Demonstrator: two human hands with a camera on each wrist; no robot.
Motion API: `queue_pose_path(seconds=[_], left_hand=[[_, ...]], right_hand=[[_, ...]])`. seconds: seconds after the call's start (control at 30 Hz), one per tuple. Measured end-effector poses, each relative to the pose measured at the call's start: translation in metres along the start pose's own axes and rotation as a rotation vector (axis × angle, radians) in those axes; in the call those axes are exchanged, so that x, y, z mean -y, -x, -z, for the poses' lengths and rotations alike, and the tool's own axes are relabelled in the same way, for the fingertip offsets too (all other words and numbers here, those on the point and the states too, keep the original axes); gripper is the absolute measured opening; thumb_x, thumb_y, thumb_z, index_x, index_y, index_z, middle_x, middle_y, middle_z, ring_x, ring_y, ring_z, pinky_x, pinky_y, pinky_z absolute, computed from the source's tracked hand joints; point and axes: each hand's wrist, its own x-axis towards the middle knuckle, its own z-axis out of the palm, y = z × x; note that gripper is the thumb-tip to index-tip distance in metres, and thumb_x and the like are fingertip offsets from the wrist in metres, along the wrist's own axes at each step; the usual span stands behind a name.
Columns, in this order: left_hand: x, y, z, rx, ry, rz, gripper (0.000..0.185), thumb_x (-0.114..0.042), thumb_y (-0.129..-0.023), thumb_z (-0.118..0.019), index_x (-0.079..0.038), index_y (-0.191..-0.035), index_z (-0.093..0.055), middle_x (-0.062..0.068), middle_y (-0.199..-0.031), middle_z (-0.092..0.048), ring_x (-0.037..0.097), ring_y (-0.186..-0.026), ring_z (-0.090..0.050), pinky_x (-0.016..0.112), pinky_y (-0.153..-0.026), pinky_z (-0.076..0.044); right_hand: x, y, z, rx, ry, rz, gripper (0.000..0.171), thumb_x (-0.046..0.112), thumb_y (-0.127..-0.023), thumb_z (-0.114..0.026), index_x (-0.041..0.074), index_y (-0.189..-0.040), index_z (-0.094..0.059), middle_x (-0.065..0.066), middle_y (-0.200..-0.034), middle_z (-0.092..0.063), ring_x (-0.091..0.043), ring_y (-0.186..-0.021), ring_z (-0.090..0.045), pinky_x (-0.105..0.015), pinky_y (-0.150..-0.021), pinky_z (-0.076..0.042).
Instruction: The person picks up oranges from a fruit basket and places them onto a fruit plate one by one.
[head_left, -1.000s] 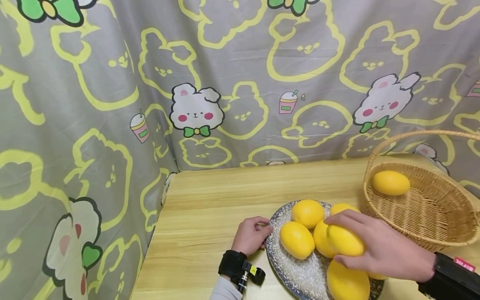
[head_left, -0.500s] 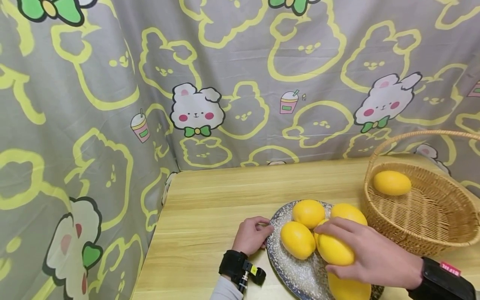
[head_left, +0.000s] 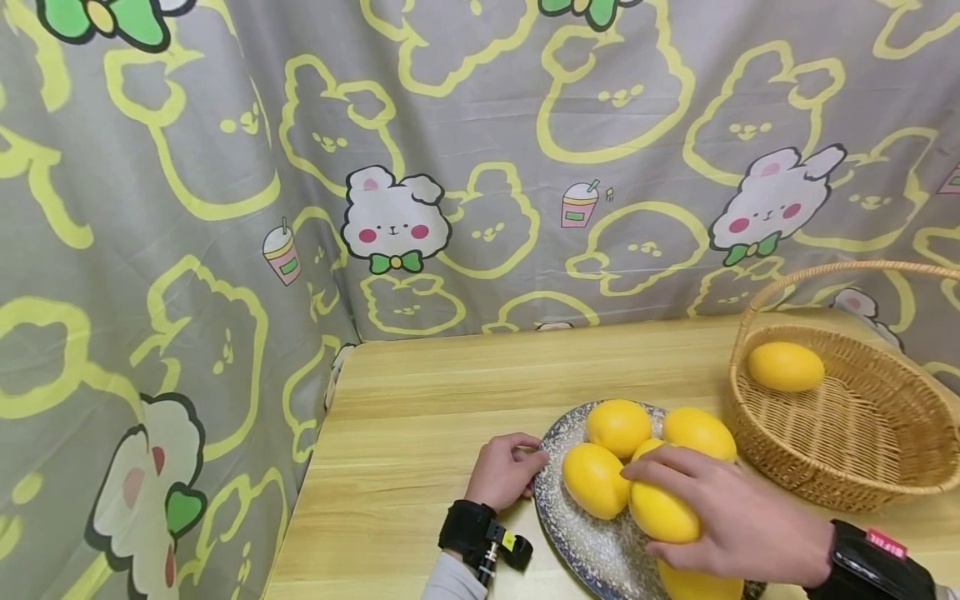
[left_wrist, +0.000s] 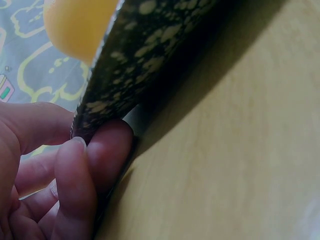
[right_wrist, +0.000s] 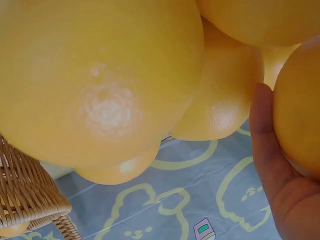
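My left hand (head_left: 501,471) pinches the left rim of a speckled grey plate (head_left: 581,533); in the left wrist view the fingers are at the rim's edge and under the dark speckled underside (left_wrist: 145,55). Over the plate, my right hand (head_left: 738,517) grips a yellow lemon (head_left: 663,510) from above, with the thumb on its near side. That lemon overlaps another one behind it in the head view. Around it on the plate lie a lemon at the left (head_left: 596,481), one at the back (head_left: 618,427), one at the right (head_left: 701,433) and a large one in front (head_left: 697,582).
A wicker basket (head_left: 795,471) with a tall handle stands right of the plate, a single lemon (head_left: 786,367) inside it. Behind and left of the wooden table (head_left: 420,400) hangs a grey patterned curtain (head_left: 487,125).
My right hand has moved left and slightly toward me with the lemon in its grip, uncovering the lemon at the plate's right. My left hand has stayed at the rim.
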Motion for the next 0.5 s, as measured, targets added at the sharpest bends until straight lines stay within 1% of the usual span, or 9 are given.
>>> queue_pose_path(seconds=[0.23,0.4,0.5], left_hand=[[0.0,-0.0004,-0.0002,-0.003,-0.006,-0.002,0.03,-0.026,-0.096,-0.072,-0.007,-0.12,-0.075,-0.004,-0.069,-0.071,0.007,-0.044,-0.055,0.021,-0.044,-0.048],[0.0008,-0.0002,0.0,-0.002,-0.008,-0.013,0.03,-0.026,-0.096,-0.072,-0.008,-0.12,-0.075,-0.003,-0.068,-0.07,0.007,-0.044,-0.055,0.022,-0.044,-0.049],[0.001,-0.0005,-0.0001,0.001,-0.003,-0.007,0.03,-0.026,-0.096,-0.072,-0.008,-0.12,-0.075,-0.003,-0.066,-0.069,0.007,-0.044,-0.055,0.021,-0.045,-0.048]], right_hand=[[0.0012,-0.0007,-0.0041,-0.031,0.044,0.017,0.062,0.066,-0.079,-0.081,0.038,-0.132,-0.062,0.022,-0.126,-0.06,-0.002,-0.105,-0.063,-0.025,-0.078,-0.057],[0.0035,-0.0035,-0.0082,-0.049,0.027,0.036,0.065,0.059,-0.076,-0.086,0.035,-0.132,-0.063,0.021,-0.126,-0.061,-0.002,-0.106,-0.062,-0.027,-0.08,-0.058],[0.0047,-0.0051,-0.0101,-0.05,0.008,0.047,0.065,0.055,-0.076,-0.087,0.034,-0.133,-0.063,0.02,-0.126,-0.061,-0.001,-0.105,-0.062,-0.026,-0.08,-0.058]])
